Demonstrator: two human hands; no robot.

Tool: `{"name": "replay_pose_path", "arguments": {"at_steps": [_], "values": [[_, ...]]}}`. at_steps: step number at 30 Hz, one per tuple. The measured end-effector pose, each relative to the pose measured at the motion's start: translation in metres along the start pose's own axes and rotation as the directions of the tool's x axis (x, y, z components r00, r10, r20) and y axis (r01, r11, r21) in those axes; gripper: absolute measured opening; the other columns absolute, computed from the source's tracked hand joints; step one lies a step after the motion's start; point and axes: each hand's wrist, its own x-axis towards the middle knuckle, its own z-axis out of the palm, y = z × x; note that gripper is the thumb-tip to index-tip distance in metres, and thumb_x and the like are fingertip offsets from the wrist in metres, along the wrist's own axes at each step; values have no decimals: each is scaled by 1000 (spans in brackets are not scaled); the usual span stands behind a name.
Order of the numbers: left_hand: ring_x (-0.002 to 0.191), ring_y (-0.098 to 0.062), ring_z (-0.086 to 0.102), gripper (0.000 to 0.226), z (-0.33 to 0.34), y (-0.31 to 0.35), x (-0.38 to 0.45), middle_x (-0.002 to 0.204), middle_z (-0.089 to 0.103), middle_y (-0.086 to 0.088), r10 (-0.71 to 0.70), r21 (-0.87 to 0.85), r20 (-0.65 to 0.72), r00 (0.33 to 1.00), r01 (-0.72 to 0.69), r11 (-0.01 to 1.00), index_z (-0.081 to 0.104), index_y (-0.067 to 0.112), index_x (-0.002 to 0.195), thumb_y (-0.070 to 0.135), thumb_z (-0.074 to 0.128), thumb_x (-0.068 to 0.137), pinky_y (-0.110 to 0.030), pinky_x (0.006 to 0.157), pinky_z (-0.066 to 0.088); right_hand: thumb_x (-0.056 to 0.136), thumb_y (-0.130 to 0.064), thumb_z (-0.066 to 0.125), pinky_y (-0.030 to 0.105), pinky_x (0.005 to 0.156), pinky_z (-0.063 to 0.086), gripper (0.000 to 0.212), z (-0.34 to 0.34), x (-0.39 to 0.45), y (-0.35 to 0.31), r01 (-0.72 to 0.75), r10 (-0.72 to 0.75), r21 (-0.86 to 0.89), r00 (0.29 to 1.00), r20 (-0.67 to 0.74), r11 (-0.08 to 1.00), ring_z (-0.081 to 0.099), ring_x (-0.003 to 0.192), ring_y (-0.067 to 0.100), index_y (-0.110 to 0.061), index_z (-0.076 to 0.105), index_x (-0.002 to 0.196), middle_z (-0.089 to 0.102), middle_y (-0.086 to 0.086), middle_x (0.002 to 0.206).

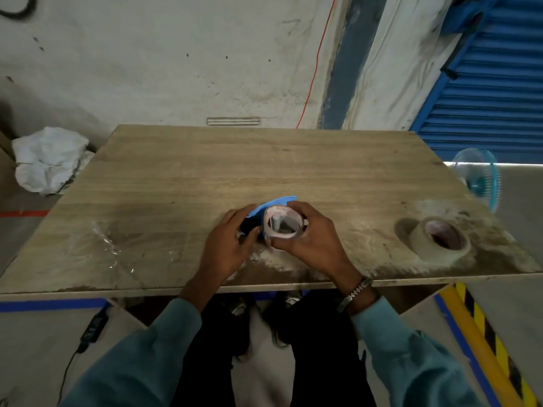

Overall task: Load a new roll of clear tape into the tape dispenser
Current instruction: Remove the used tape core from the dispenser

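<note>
Both hands meet at the near-middle of the tabletop [205, 171]. Left hand [227, 248] is wrapped around the dark handle end of the blue tape dispenser [274, 202], fingers curled on it. Right hand [310, 239] grips a tape roll [282, 223] from the right, thumb under, fingers over the top; the roll's open core faces up toward the person. Roll sits right against the dispenser's blue body. Can't tell whether it's seated on the hub or just pressed to it; the hands hide the joint.

Second tape roll [439, 240] lies flat on the tabletop well to the right, near the front edge, untouched. Crumpled clear film [108, 245] lies on the left part of the tabletop, apart from the hands.

Metal wristband [354, 293] on the right wrist, teal sleeves on both arms. Off the tabletop: white sack [48, 160] on the floor at left, small blue fan [480, 179] past the right edge.
</note>
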Motion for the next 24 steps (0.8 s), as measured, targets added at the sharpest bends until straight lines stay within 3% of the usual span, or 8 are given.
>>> {"name": "replay_pose_path", "arguments": {"at_steps": [4,7,11,13,16,19,21,24], "values": [[111,-21,68,49,0,2,-1,130,69,-4,-3,1,9,1000,3,1000,62,19,143,24,75,97,-35,88,57,62,-51,97,16,86,61,71,-15,9,-3,7,15,166,991,-136,986,71,103,-9,-38,67,126,75,-30,113],[111,-17,66,50,1,1,-1,130,67,-1,-11,6,2,1000,11,1000,60,23,145,28,74,98,-26,88,49,61,-62,93,6,83,53,86,-35,30,7,-21,51,108,959,-280,994,69,102,-6,-33,63,137,73,-22,121],[114,-21,65,51,7,-5,6,136,63,-3,-7,41,-3,1000,7,999,57,23,149,23,71,100,-27,88,49,72,-39,96,29,105,46,95,-57,53,55,-165,116,-120,934,-338,979,63,132,27,-10,53,152,64,12,147],[118,-24,64,51,11,-7,7,140,60,-5,-10,57,3,1000,10,998,55,24,151,22,70,101,-29,89,49,76,-31,94,36,108,48,90,-64,56,77,-216,155,-177,940,-303,960,61,133,36,-6,52,152,62,19,147],[114,-22,64,51,11,-10,8,137,60,-6,-5,56,13,1000,4,998,53,25,152,25,68,103,-29,87,47,78,-35,90,35,109,50,85,-73,57,95,-243,193,-193,950,-244,951,61,132,33,-10,53,151,63,15,145],[102,-15,61,50,11,-12,8,126,66,-6,-21,52,16,1000,20,998,52,27,152,29,65,104,-31,82,49,78,-37,93,31,107,41,103,-82,53,97,-219,188,-172,966,-177,961,53,139,30,-12,39,161,52,17,154],[101,-15,62,49,11,-12,9,125,67,-5,-28,52,8,1000,27,998,51,29,152,31,64,104,-31,81,48,77,-40,94,35,109,45,105,-91,41,95,-185,155,-142,968,-196,972,51,134,21,-18,39,162,49,14,155],[104,-21,65,48,13,-12,8,128,67,-6,-23,67,13,1000,22,998,49,31,152,31,61,106,-31,81,46,84,-42,85,45,103,59,66,-113,16,89,-112,32,-246,952,-305,963,64,123,19,-22,63,143,66,6,141]]}}
